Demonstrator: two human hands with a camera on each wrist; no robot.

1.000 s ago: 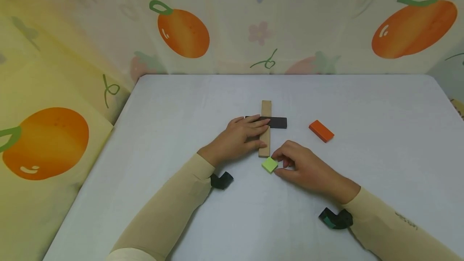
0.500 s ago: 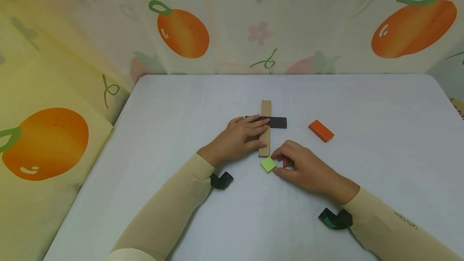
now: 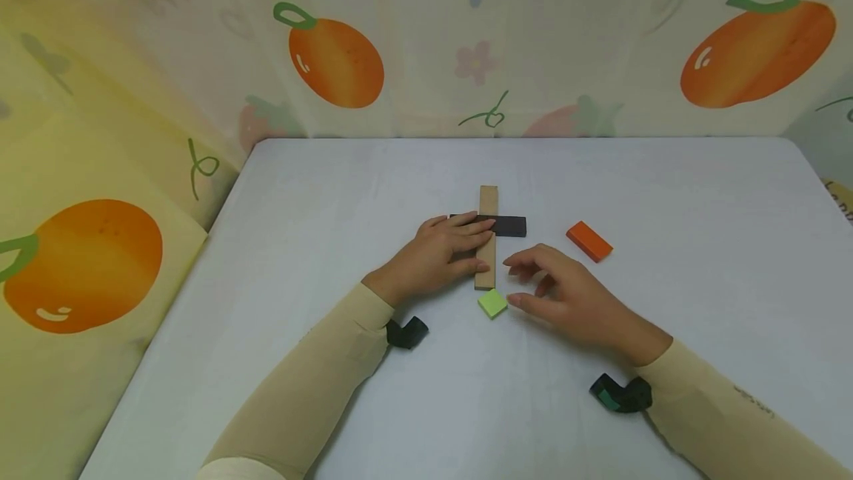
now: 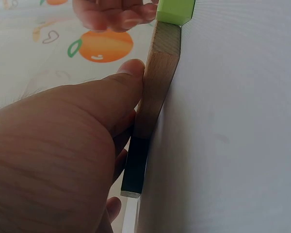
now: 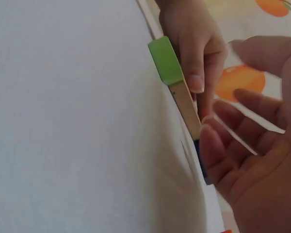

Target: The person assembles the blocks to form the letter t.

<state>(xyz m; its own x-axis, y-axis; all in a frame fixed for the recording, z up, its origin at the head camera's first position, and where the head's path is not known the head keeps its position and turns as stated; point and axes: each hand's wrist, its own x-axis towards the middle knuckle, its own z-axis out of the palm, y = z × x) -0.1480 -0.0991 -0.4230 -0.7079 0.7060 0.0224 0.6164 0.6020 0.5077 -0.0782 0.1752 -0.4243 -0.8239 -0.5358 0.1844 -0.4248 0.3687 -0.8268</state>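
Note:
My left hand (image 3: 443,250) rests with extended fingers on a black block (image 3: 511,226) and, by its thumb, on a pale wooden block (image 3: 489,247). More pale wood (image 3: 489,200) shows beyond the black block, which lies crosswise. A small light-green square block (image 3: 492,304) sits at the near end of the wooden block, one corner towards it. In the left wrist view the green block (image 4: 175,10) appears to touch the wood (image 4: 157,82). My right hand (image 3: 566,295) hovers just right of the green block, fingers loosely bent and apart, holding nothing. The left fingers hide part of the black block.
An orange-red block (image 3: 589,241) lies to the right, beyond the right hand. Everything lies on a white-covered table (image 3: 333,184). A fruit-printed cloth (image 3: 413,43) hangs behind it and along the left side. Dark devices (image 3: 408,332) are worn at both wrists.
The green block shifted slightly left towards the wooden block's end. My right hand then let go, its fingers spreading and moving slightly away. The left hand stays put.

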